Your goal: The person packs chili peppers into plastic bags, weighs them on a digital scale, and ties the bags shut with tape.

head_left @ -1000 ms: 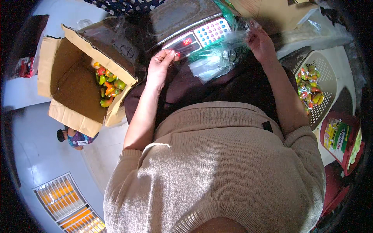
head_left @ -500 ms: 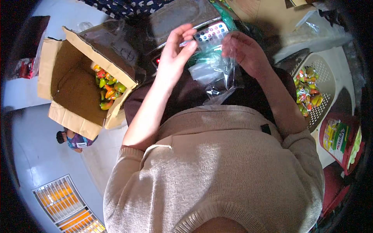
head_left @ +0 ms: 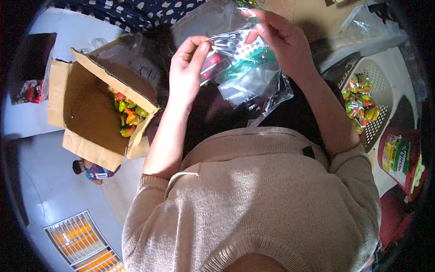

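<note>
A clear bag is stretched between the two hands, above the near side of the scale and partly in front of its keypad. The left hand, at the scale's near left, pinches one edge of the film between thumb and forefinger. The right hand, at the scale's right, has thumb and forefinger apart, both at the film; I cannot tell how firmly they grip it.

The bag looks very light, thin and limp, probably slippery and apt to cling to itself or tear under a hard pull. Fingertip pinches on opposite edges should suit it best. More plastic lies nearer the body than the scale; where it meets the held film is unclear.

Left of the scale, a box holds peppers; to its right, a basket holds bagged peppers.
</note>
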### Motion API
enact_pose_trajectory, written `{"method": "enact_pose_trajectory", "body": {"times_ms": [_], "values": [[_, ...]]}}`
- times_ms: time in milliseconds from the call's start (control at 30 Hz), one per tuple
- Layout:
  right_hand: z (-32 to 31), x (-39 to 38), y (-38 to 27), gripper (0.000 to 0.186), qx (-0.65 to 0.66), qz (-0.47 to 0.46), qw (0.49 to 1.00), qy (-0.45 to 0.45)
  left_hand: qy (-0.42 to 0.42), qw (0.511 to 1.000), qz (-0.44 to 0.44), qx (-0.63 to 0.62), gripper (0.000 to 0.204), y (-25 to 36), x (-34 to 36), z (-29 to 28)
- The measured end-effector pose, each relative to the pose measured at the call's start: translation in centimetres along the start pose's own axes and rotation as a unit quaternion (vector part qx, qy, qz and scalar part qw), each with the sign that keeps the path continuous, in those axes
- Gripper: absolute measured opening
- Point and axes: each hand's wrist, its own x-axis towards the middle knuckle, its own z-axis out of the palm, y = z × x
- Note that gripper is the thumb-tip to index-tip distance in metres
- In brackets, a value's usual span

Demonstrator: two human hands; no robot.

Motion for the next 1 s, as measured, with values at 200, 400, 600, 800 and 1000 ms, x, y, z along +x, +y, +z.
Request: {"method": "enact_pose_trajectory", "body": {"times_ms": [200, 400, 600, 800, 1000], "values": [[-0.1, -0.1, -0.5, 0.025, -0.015, 0.025, 0.999, -0.033, -0.089, 0.991, -0.019, 0.093, 0.016, 0.4, -0.3, 0.0], [-0.6, -1.3, -0.8, 0.020, -0.180, -0.047, 0.975, 0.122, -0.031, 0.996, -0.023, 0.078, 0.023, -0.7, -1.1, -1.2], [3.9, -5.8, -3.7, 0.033, -0.036, 0.116, 0.991, -0.060, -0.067, 0.965, 0.093, 0.234, 0.009, -2.4, -4.3, 0.9], [4.7, -7.3, -0.7, 0.046, 0.059, 0.228, 0.968, -0.086, -0.093, 0.923, 0.196, 0.318, 0.012, -3.4, -5.4, 0.6], [5.3, -6.8, -3.2, 0.050, -0.028, 0.261, 0.955, -0.139, -0.048, 0.924, 0.114, 0.361, 0.021, -4.0, -6.6, -0.1]]}}
